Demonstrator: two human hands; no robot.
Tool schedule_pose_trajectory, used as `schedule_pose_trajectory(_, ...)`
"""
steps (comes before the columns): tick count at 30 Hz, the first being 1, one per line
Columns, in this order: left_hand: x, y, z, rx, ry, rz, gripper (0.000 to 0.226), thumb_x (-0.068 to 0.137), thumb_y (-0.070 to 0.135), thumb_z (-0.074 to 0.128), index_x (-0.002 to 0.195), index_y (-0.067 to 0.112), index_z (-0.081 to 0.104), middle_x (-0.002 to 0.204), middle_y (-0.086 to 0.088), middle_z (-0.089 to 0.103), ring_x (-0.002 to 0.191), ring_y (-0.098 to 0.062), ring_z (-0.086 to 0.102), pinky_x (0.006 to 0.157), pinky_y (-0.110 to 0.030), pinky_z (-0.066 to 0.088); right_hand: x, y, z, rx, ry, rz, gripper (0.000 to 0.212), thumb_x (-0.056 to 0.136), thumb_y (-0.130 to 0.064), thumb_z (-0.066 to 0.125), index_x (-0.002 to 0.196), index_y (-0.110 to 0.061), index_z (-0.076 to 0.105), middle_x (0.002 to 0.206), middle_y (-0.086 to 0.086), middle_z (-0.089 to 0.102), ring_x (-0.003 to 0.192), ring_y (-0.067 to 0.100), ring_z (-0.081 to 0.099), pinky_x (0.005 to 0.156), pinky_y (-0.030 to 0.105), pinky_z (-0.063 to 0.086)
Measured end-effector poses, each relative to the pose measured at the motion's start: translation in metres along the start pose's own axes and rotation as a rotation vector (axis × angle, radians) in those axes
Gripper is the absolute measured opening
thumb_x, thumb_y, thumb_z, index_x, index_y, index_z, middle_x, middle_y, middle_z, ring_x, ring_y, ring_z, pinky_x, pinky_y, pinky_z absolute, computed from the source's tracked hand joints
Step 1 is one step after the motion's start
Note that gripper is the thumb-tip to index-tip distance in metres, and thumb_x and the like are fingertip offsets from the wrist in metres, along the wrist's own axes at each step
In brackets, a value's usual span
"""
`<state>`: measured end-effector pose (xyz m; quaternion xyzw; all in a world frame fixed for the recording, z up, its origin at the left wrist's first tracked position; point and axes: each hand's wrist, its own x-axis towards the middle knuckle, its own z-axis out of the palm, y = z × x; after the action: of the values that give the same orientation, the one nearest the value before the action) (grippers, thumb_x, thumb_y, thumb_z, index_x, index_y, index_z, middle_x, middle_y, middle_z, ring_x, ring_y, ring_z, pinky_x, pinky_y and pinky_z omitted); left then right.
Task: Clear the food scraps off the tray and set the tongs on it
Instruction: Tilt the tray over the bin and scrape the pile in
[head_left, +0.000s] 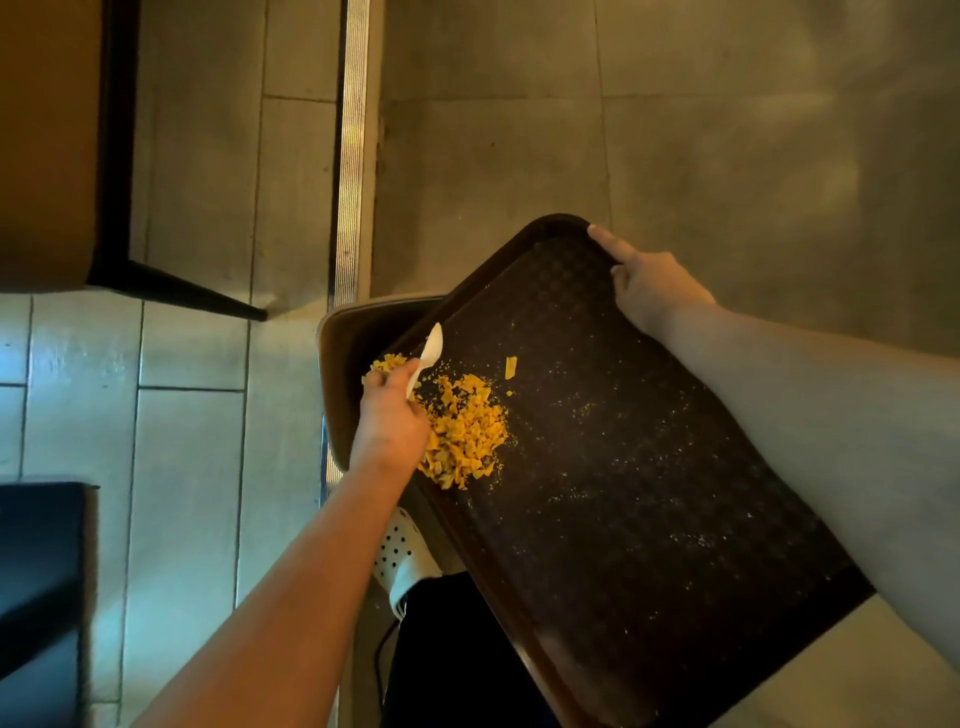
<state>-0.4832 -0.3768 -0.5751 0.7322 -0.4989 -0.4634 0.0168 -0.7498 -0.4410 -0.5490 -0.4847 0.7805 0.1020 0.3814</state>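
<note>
Right hand (654, 291) grips the tilted tray (649, 493); left hand (392, 415), holding a white spoon (428, 353), pushes yellow scraps (462, 431) toward the bin (353, 353) below. Clearing half done; tongs unseen.

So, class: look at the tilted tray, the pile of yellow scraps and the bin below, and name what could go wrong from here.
1. The yellow scraps lie near the tray edge, only partly above the bin; some may fall onto the floor or the white shoe.
2. The right hand holds only the tray's far rim, so the tilted tray might slip.
3. The left hand grips a white spoon, which may leave fine crumbs behind.
</note>
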Motion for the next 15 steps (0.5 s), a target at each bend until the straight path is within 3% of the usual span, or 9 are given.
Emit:
schedule_pose_trajectory(4, 0.001, -0.002, -0.004, 0.020, 0.024, -0.061, 0.055, 0.093, 0.000, 0.044, 0.142, 0.024, 0.036, 0.134, -0.006, 0.033, 0.096, -0.011, 0.043, 0.096, -0.030, 0.042, 0.001, 0.004, 0.000, -0.009, -0.007, -0.002, 0.058, 0.103, -0.015, 0.025, 0.146, -0.049, 0.005, 0.123, 0.018, 0.057, 0.104, 0.030, 0.059, 0.100, 0.046, 0.042)
schedule_pose_trajectory(7, -0.007, -0.017, -0.009, 0.060, 0.046, -0.089, 0.052, 0.093, 0.003, 0.044, 0.141, 0.022, 0.038, 0.131, -0.009, 0.036, 0.100, -0.017, 0.047, 0.097, -0.035, 0.044, 0.000, 0.008, -0.002, 0.027, -0.010, 0.023, 0.056, 0.104, -0.019, 0.024, 0.144, -0.053, 0.007, 0.125, 0.019, 0.054, 0.103, 0.031, 0.058, 0.098, 0.046, 0.043)
schedule_pose_trajectory(10, -0.020, -0.035, -0.012, 0.057, 0.079, -0.018, 0.049, 0.093, 0.005, 0.045, 0.139, 0.021, 0.040, 0.127, -0.007, 0.038, 0.103, -0.018, 0.048, 0.093, -0.036, 0.046, 0.001, 0.009, -0.005, 0.045, 0.007, 0.016, 0.054, 0.103, -0.021, 0.024, 0.144, -0.054, 0.009, 0.125, 0.018, 0.054, 0.100, 0.030, 0.058, 0.095, 0.045, 0.045)
schedule_pose_trajectory(15, -0.039, -0.056, -0.010, 0.046, 0.092, 0.117, 0.046, 0.091, 0.001, 0.046, 0.134, 0.017, 0.047, 0.110, -0.003, 0.039, 0.087, -0.019, 0.049, 0.081, -0.037, 0.050, -0.001, 0.012, -0.005, 0.044, 0.019, 0.010, 0.053, 0.103, -0.022, 0.023, 0.143, -0.055, 0.010, 0.125, 0.019, 0.054, 0.091, 0.029, 0.060, 0.090, 0.046, 0.048)
